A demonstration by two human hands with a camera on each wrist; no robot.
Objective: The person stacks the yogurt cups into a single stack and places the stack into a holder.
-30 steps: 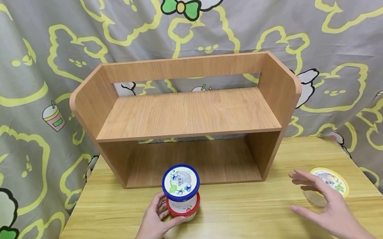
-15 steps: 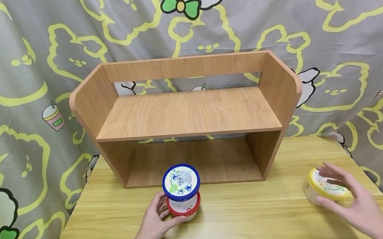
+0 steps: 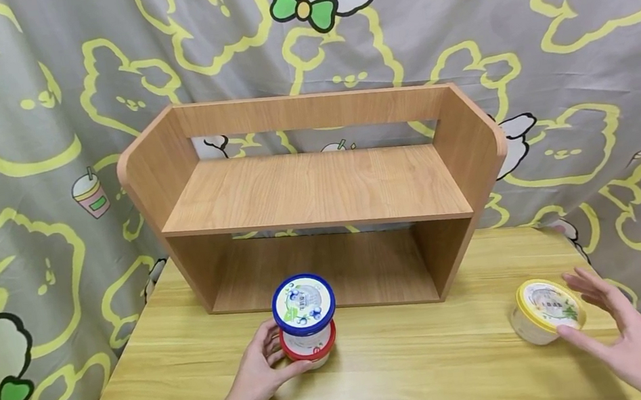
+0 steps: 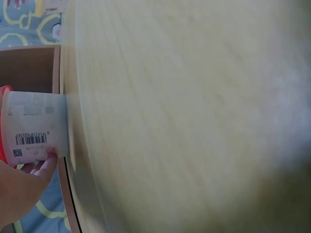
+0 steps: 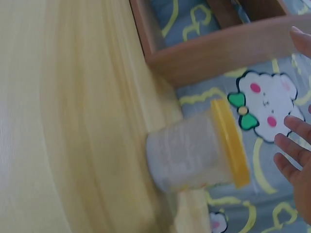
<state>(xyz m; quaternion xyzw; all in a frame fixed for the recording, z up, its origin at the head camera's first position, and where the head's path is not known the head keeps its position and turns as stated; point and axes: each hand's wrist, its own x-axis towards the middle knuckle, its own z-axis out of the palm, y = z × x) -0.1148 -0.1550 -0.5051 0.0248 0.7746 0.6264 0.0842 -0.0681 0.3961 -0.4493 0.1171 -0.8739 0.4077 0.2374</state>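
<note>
Gripping the red-lidded tub with the left hand, fingers curled round its side, thumb against the near side, just in front of the wooden shelf and slightly left of its middle. Stacked upright on that: the blue-lidded tub, lid up, also in front of the shelf. Printed on the red-lidded tub's side: a barcode, seen in the left wrist view. Standing upright, forward and right of the shelf: the yellow-lidded tub. Just beside that, farther right of the shelf: the right hand, fingers spread and loosely bent, gripping nothing, with a gap to the lid in the right wrist view. Under shelf and tubs: a wood-grain table. Hung behind the shelf: a grey cartoon curtain with yellow outlines.
</note>
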